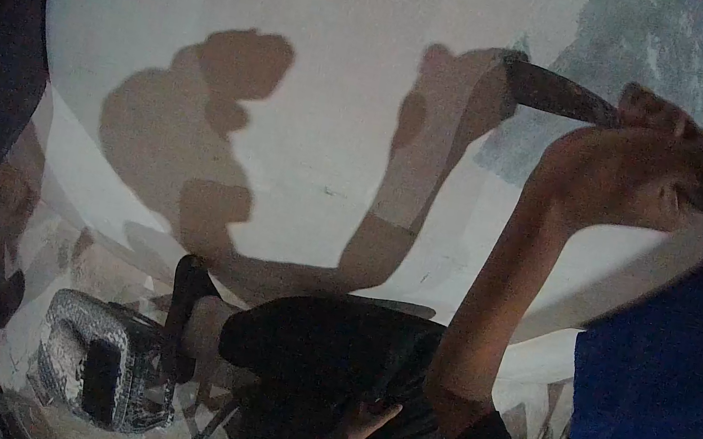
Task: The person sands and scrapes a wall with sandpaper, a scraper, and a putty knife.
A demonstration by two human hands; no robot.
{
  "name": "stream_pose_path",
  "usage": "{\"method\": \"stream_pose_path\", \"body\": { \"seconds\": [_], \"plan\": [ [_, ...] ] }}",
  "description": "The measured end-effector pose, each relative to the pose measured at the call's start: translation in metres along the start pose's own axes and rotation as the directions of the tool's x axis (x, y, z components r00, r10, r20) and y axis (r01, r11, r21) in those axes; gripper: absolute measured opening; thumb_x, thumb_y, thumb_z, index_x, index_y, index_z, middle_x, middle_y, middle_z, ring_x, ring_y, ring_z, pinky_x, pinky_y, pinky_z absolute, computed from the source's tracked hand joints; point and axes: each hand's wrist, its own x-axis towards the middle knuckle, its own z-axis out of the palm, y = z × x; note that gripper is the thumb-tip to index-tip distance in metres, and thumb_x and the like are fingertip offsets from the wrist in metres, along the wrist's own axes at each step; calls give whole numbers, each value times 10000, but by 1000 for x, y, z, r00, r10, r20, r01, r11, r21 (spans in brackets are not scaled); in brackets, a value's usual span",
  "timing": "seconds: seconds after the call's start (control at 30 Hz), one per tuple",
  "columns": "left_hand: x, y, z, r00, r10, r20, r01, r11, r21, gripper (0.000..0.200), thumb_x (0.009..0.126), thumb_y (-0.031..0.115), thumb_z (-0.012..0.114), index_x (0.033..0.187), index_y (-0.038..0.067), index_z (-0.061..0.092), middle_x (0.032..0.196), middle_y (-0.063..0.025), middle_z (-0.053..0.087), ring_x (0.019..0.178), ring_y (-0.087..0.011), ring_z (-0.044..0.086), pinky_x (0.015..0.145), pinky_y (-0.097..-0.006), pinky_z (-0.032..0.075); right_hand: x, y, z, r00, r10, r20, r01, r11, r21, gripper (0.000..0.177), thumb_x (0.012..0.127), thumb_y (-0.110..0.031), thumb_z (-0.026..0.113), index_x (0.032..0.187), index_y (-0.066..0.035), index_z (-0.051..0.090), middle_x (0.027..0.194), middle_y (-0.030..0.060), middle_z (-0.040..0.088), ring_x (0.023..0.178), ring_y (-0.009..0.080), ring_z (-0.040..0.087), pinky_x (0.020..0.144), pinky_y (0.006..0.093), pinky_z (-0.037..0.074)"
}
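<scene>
Gripping a dark flat tool [561, 92], the right hand [640, 176] has its fingers curled shut, likely so it won't slip. The tool sticks out left of those fingers, its far end on or very near the pale surface [315, 160]; I cannot tell which. The left hand [371, 422] is low down by the dark clothes [324, 343]; I can't tell how open its fingers are or if they hold anything. Big shadows fall on the pale surface, and a gray patch [666, 58] is above the right fingers. A blue sheet [660, 402] hangs below them. A spotty bucket [107, 365] is left of the left fingers.
</scene>
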Motion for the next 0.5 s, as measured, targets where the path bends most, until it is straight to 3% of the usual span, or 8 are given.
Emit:
{"method": "stream_pose_path", "body": {
  "seconds": [0.07, 0.17, 0.23, 0.27, 0.37, 0.4, 0.43, 0.5],
  "plan": [
    [14, -10, -6, 972, -124, 202, 81, 974, 212, 725, 793, 585, 510, 1266, 45, 406, 1210, -198, 476, 1123, -342, 455, 957, -397, 365, 3, -2, 1, 997, -35, -75, 28, 996, -87, 324, 916, -369, 451, 790, -71, 449, 520, 29, 464, 406, 90, 460, 368, 209, 390],
    [8, -15, -5, 983, -22, 183, -29, 962, 273, 824, 773, 586, 538, 1245, -67, 370, 1217, -222, 468, 1138, -343, 448, 955, -393, 371, 2, 7, -9, 982, 27, -185, -30, 1000, -10, 310, 912, -374, 455, 817, -79, 456, 520, 23, 465, 415, 84, 470, 357, 210, 370],
    [-9, 15, -5, 992, -85, 92, 63, 974, 219, 805, 769, 588, 542, 1254, -33, 375, 1208, -236, 469, 1141, -332, 449, 948, -400, 379, 0, 12, -11, 996, -19, 90, 14, 999, 52, 263, 911, -315, 482, 1031, -82, 488, 731, 70, 564, 522, 100, 528, 409, 206, 404],
    [-10, 26, -6, 990, -139, -6, 139, 979, 150, 787, 765, 589, 545, 1262, 1, 381, 1200, -249, 469, 1145, -321, 450, 942, -406, 388, -1, 15, -13, 996, -24, 87, 19, 998, 57, 263, 911, -315, 482, 1031, -82, 488, 731, 70, 564, 522, 100, 528, 409, 206, 404],
    [-12, 10, -7, 991, 22, 131, -37, 993, 115, 740, 770, 568, 559, 1284, 67, 380, 1227, -230, 455, 1148, -320, 446, 966, -396, 367, -2, 25, -23, 975, 179, -128, -76, 821, 566, 328, 876, -335, 543, 1040, -65, 453, 985, 59, 595, 565, 115, 548, 425, 231, 424],
    [-6, -8, 0, 990, 16, 137, -32, 993, 113, 740, 770, 568, 559, 1284, 67, 380, 1227, -230, 455, 1148, -320, 446, 966, -396, 367, -8, 28, -12, 991, -131, -41, 128, 990, -63, 351, 871, -363, 543, 1009, -56, 444, 1019, 67, 582, 553, 118, 531, 422, 227, 411],
    [7, -33, 6, 993, 85, 77, -100, 969, 224, 628, 811, 489, 541, 1289, 114, 386, 1237, -207, 460, 1149, -314, 448, 970, -393, 360, -10, 11, 1, 986, 154, -59, -151, 987, 54, 325, 878, -376, 531, 923, -62, 458, 849, 89, 602, 484, 114, 485, 401, 224, 396],
    [14, -22, 2, 984, 176, 18, -172, 923, 344, 526, 852, 411, 523, 1295, 160, 392, 1246, -184, 464, 1150, -307, 450, 974, -389, 354, -3, 3, 0, 986, 110, -122, -103, 993, 66, 350, 878, -398, 525, 777, -76, 431, 569, 73, 531, 380, 101, 398, 342, 209, 341]
  ]
}}
